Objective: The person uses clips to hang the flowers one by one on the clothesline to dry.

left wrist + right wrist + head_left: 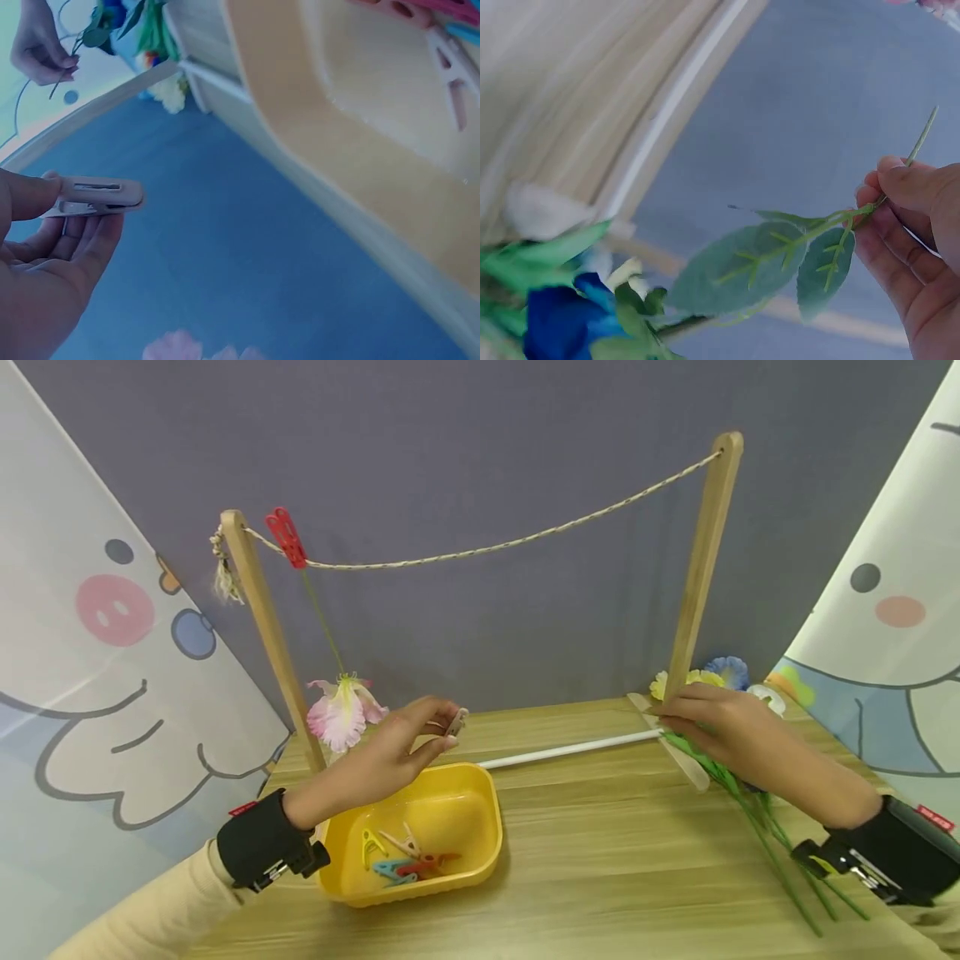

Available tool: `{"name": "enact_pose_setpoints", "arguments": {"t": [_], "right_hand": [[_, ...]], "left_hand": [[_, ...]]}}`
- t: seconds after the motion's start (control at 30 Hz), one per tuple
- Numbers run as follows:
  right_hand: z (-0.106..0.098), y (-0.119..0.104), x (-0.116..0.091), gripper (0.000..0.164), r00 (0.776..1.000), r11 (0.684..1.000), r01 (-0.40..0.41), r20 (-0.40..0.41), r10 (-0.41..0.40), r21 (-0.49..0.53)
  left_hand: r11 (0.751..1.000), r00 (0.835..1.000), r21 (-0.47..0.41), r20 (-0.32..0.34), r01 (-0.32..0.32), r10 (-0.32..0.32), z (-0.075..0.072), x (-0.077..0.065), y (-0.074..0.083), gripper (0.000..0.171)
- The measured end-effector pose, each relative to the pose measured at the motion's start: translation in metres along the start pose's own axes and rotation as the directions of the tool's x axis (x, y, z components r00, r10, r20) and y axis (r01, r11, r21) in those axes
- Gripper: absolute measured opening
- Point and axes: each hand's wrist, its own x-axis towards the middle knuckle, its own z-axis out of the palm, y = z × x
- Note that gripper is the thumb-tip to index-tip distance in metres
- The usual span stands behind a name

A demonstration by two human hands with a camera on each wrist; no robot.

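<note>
My left hand (397, 745) pinches a pale clothespin (97, 189) between thumb and fingers, above the far rim of a yellow basin (497, 827). At the right post, my right hand (723, 725) pinches a thin green flower stem (924, 136); its tip sticks out past the thumb. Green leaves (735, 266) hang from this stem, and a blue flower (566, 322) shows beyond them in the right wrist view. On the left part of the rope (465, 554), a red clothespin (287, 537) holds a pink flower (341, 714) with its bloom downward.
Several coloured clothespins (412, 866) lie in the basin. Wooden posts, left (264, 614) and right (703, 560), carry the rope; a white rod (570, 749) runs low between them. Yellow (701, 678) and white (767, 697) blooms lie behind my right hand, green stems (780, 852) nearer.
</note>
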Motion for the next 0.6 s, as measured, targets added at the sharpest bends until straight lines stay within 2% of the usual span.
{"name": "enact_pose_setpoints", "arguments": {"t": [0.1, 0.2, 0.23, 0.27, 0.33, 0.47, 0.6], "right_hand": [[0.005, -0.006, 0.018, 0.058, 1.0, 0.997, 0.022, -0.023, -0.02, 0.068], [0.009, -0.013, 0.034, 0.021, 0.999, 0.991, 0.023, -0.033, -0.019, 0.133], [0.011, -0.016, 0.039, 0.014, 0.999, 0.988, 0.022, -0.037, -0.016, 0.154], [0.013, -0.018, 0.043, 0.017, 0.999, 0.985, 0.012, -0.033, -0.006, 0.171], [0.018, -0.023, 0.053, 0.037, 0.999, 0.98, 0.002, -0.042, 0.007, 0.199], [0.03, -0.03, 0.072, 0.033, 0.998, 0.964, -0.014, -0.061, 0.031, 0.266], [0.043, -0.035, 0.093, 0.028, 0.996, 0.946, -0.012, -0.083, 0.041, 0.325]], "left_hand": [[1.0, 0.999, 0.006, -0.048, 0.002, -0.002, -0.011, 0.003, 0.003, 0.029], [1.0, 0.995, 0.009, -0.102, -0.005, 0.006, -0.021, 0.005, 0.006, 0.031], [1.0, 0.993, 0.009, -0.12, -0.013, 0.014, -0.024, 0.005, 0.007, 0.031], [1.0, 0.991, 0.006, -0.136, -0.018, 0.019, -0.027, 0.005, 0.007, 0.031], [1.0, 0.986, 0.008, -0.165, -0.024, 0.025, -0.034, 0.006, 0.009, 0.031], [1.0, 0.977, -0.002, -0.211, -0.027, 0.026, -0.048, 0.008, 0.013, 0.032], [1.0, 0.959, -0.014, -0.283, -0.013, 0.008, -0.063, 0.013, 0.016, 0.031]]}}
